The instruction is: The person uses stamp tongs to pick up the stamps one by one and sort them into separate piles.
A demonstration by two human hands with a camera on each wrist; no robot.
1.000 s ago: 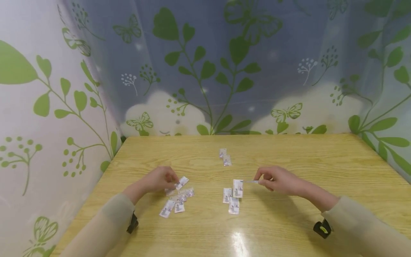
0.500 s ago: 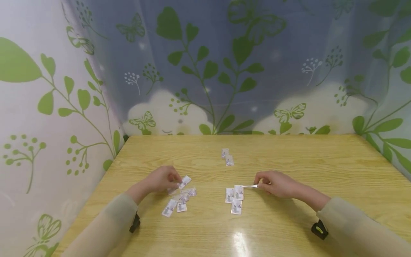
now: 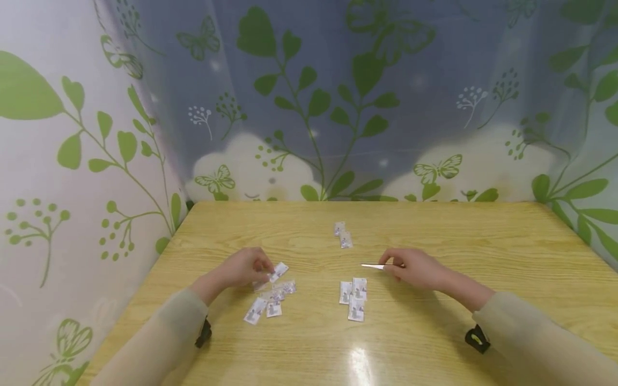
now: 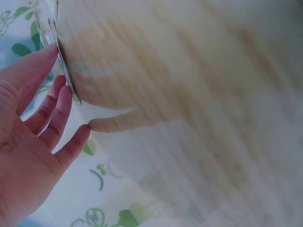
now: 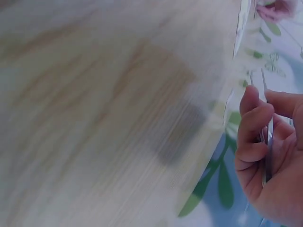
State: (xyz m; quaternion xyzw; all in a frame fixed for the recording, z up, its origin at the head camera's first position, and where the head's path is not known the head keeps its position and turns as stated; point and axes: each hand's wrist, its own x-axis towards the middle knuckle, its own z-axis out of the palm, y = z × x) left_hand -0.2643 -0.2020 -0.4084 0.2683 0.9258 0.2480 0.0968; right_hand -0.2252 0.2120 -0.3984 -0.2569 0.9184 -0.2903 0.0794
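Observation:
My left hand [image 3: 245,268] rests at the left pile. In the left wrist view its thumb and fingers touch a thin flat piece, and the little finger meets the table. Beside those fingertips lies a small white printed card or packet [image 3: 279,272]; several more overlap below it, such as one printed piece [image 3: 255,311]. My right hand [image 3: 416,268] holds metal tweezers [image 3: 373,266] pointing left, above the table. Their tips stand slightly apart in the right wrist view, nothing visible between them. Three printed pieces [image 3: 357,310] overlap just left of and below the tweezers.
Farther back on the wooden table [image 3: 434,332] lie two more small printed pieces [image 3: 345,239], partly overlapping. A leaf-patterned cloth [image 3: 309,107] hangs behind the table and along its left side. Black wrist straps [image 3: 477,340] show under the sleeves.
One printed piece has gone from the tweezers down onto the group of three and been let go. The tweezers have then risen away from it. My left hand has hardly moved.

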